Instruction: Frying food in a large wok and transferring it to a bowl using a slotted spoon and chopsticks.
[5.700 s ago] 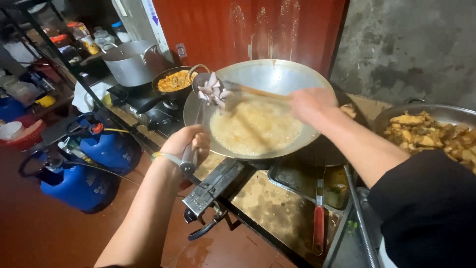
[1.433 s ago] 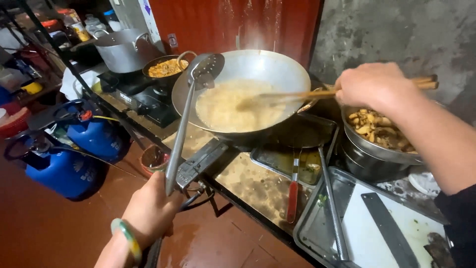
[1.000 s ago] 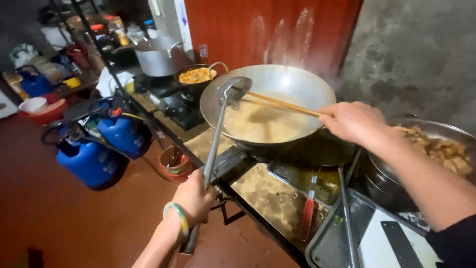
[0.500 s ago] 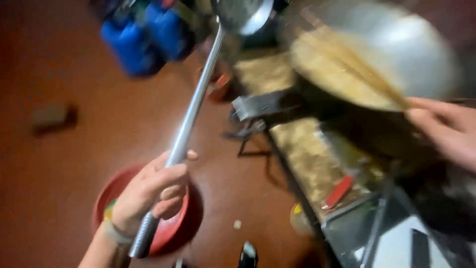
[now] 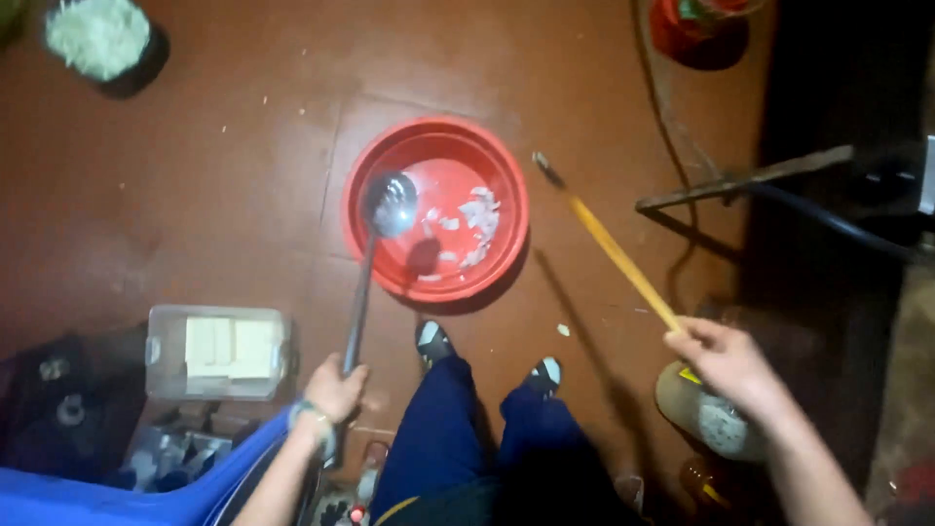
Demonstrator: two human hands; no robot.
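The left hand (image 5: 334,388) grips the handle of a long metal ladle (image 5: 375,248), whose bowl sits over the left side of a red basin (image 5: 506,195) on the floor, far from the feet. The right hand (image 5: 726,362) closes around long chopsticks (image 5: 609,245) pointing toward the basin's right rim. A clear box (image 5: 216,353) lies at left.

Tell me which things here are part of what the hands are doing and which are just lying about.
In use:
left hand holding metal ladle
red basin with white scraps, under the ladle
right hand holding long chopsticks

Lying about:
clear box of pale blocks
dark tub of white shreds
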